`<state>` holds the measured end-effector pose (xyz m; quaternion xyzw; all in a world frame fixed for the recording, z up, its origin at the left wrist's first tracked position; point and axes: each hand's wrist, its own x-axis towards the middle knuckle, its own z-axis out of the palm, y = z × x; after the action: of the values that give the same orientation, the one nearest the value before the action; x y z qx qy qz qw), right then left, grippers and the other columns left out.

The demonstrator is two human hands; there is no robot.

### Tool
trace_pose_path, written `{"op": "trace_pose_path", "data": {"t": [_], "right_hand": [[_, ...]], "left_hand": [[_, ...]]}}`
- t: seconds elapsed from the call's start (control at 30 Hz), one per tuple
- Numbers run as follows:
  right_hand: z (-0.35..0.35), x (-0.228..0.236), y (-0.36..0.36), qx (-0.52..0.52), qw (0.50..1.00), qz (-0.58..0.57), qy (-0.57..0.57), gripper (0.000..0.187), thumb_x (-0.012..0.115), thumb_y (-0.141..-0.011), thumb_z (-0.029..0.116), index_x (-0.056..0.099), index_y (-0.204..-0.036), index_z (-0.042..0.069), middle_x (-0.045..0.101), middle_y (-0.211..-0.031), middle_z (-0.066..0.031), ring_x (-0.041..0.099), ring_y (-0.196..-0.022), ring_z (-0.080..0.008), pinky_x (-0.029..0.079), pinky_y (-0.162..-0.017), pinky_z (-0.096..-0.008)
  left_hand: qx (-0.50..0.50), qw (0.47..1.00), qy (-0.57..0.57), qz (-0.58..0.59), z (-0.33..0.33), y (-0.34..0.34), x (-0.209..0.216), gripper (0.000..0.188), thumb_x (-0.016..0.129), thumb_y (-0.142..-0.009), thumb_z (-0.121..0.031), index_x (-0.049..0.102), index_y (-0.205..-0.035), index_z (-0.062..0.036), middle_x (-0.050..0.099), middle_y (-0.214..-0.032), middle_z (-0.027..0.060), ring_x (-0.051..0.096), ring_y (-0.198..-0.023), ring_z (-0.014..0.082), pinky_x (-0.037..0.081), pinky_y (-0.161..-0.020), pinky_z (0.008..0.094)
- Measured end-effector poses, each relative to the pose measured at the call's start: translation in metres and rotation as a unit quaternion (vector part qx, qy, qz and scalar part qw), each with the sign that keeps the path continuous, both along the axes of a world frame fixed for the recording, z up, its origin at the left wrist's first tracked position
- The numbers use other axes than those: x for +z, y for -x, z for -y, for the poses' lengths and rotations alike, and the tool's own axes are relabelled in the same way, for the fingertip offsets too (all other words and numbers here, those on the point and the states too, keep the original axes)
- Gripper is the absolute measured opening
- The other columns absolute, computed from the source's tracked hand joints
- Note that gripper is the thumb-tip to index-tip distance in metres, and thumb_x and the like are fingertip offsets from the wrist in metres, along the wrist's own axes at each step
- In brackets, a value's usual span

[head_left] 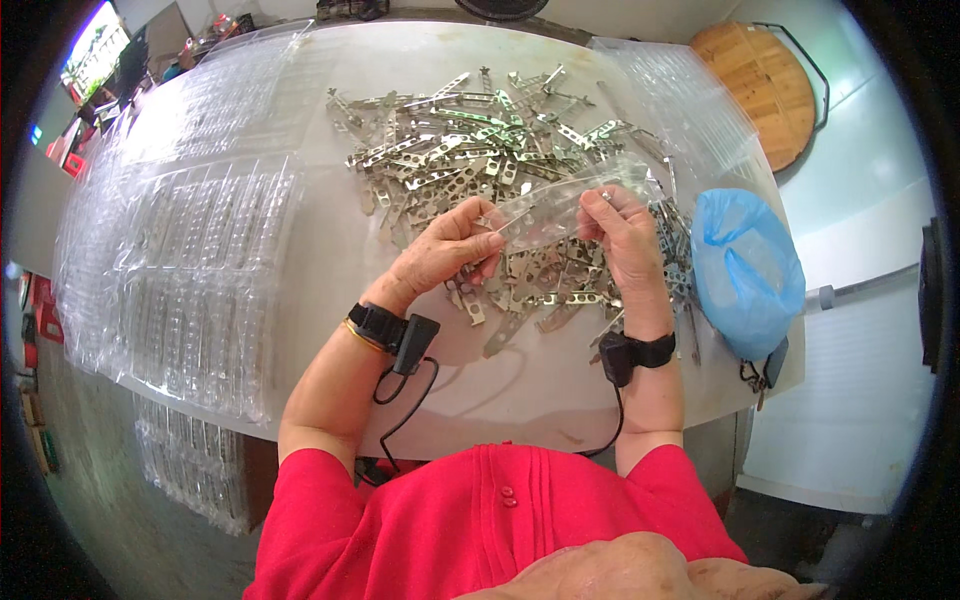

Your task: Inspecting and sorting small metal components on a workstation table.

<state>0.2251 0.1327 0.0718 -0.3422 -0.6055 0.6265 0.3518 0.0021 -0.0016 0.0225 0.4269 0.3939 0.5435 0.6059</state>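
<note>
My left hand (452, 245) pinches the near-left end of a long clear plastic piece (545, 212), thumb on top. Closed on its right end is my right hand (624, 238), with a small shiny spot at the thumb tip that I cannot make out. Whether the plastic is a bag or a thin tray does not show clearly. It is held above a loose heap of flat metal strips with holes (450, 150), which spreads behind and under both hands. Some strips are hidden by the hands and the plastic.
Stacked clear plastic trays (200, 290) cover the left of the white table (340, 400). More clear plastic sheets (685, 100) lie at the far right. A blue plastic bag (745, 270) sits at the right edge. Cables hang from both wrist straps. A round wooden board (760, 90) leans beyond.
</note>
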Motion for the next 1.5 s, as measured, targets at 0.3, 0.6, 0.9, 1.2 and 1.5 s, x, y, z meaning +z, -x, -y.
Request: {"op": "trace_pose_path", "data": {"t": [0.3, 0.6, 0.9, 1.2, 1.5], "right_hand": [[0.001, -0.004, 0.001, 0.064, 0.998, 0.023, 0.000, 0.019, 0.071, -0.096, 0.025, 0.069, -0.092, 0.007, 0.064, -0.077, 0.0012, 0.058, -0.068, -0.0074, 0.049, -0.065, -0.0238], [0.012, -0.015, 0.011, 0.117, 0.991, 0.057, -0.023, 0.028, 0.072, -0.096, 0.034, 0.067, -0.100, 0.006, 0.065, -0.080, 0.0015, 0.058, -0.067, -0.0068, 0.048, -0.063, -0.0229], [0.030, -0.012, 0.020, 0.181, 0.981, 0.053, 0.040, 0.051, 0.080, -0.089, 0.018, 0.054, -0.129, 0.001, 0.066, -0.085, -0.0024, 0.058, -0.065, -0.0062, 0.046, -0.052, -0.0197], [0.034, 0.000, 0.022, 0.259, 0.949, 0.082, 0.160, 0.084, 0.084, -0.083, 0.018, 0.037, -0.150, -0.003, 0.070, -0.091, -0.0067, 0.060, -0.062, -0.0076, 0.045, -0.044, -0.0190], [0.017, -0.005, 0.012, 0.212, 0.972, 0.095, 0.035, 0.069, 0.078, -0.091, 0.025, 0.045, -0.146, 0.002, 0.068, -0.096, -0.0042, 0.061, -0.075, -0.0092, 0.051, -0.064, -0.0248]], "left_hand": [[-0.004, 1.000, 0.007, -0.024, 0.000, -0.002, 0.001, 0.043, 0.061, -0.103, -0.022, 0.043, -0.139, -0.0062, 0.059, -0.073, 0.0005, 0.053, -0.061, 0.0084, 0.043, -0.056, 0.0240], [-0.033, 0.999, 0.004, -0.020, -0.003, -0.004, -0.010, 0.030, 0.063, -0.102, -0.026, 0.049, -0.120, -0.0076, 0.059, -0.074, -0.0014, 0.054, -0.063, 0.0056, 0.041, -0.055, 0.0215], [-0.023, 0.998, 0.027, -0.048, 0.001, -0.010, 0.004, 0.038, 0.062, -0.102, -0.027, 0.047, -0.133, -0.0096, 0.063, -0.081, -0.0023, 0.058, -0.068, 0.0049, 0.047, -0.059, 0.0210], [-0.062, 0.998, 0.006, -0.024, 0.001, -0.011, -0.004, 0.049, 0.065, -0.099, -0.018, 0.049, -0.144, -0.0096, 0.067, -0.093, -0.0020, 0.060, -0.070, 0.0038, 0.050, -0.061, 0.0188], [0.009, 0.999, 0.025, -0.025, 0.000, -0.014, -0.006, 0.020, 0.064, -0.101, -0.027, 0.061, -0.110, -0.0087, 0.063, -0.081, -0.0036, 0.059, -0.068, 0.0044, 0.048, -0.060, 0.0199]]}}
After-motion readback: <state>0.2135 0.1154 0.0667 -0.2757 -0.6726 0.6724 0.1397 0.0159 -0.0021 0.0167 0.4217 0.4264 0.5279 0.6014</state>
